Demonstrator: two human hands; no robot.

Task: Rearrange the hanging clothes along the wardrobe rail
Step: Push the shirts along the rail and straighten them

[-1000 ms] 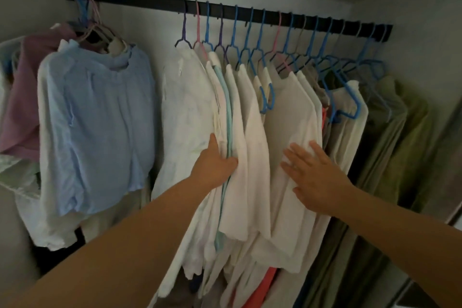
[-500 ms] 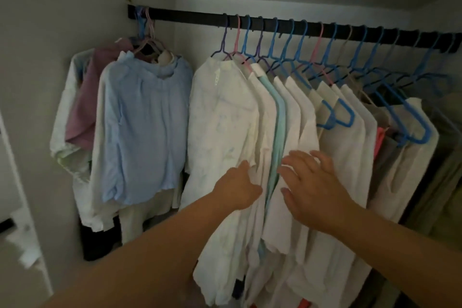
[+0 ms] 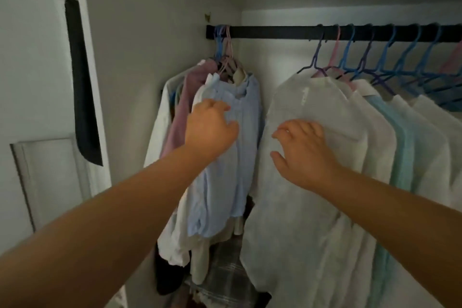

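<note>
Resting on the pale blue cotton shirt [image 3: 225,157], left hand [image 3: 210,130] lies flat, grip relaxed; right hand [image 3: 302,155], fingers spread, presses the white shirt [image 3: 300,232] across the black rail [image 3: 270,32] gap.

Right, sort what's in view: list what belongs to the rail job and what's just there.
Part of the job:
- rail
- light blue shirt, under the left hand
- white shirt, under the right hand
- pink garment
- pale teal shirt
- blue hangers

Just there:
- dark strip on the door frame
- grey plaid fabric low down
</note>
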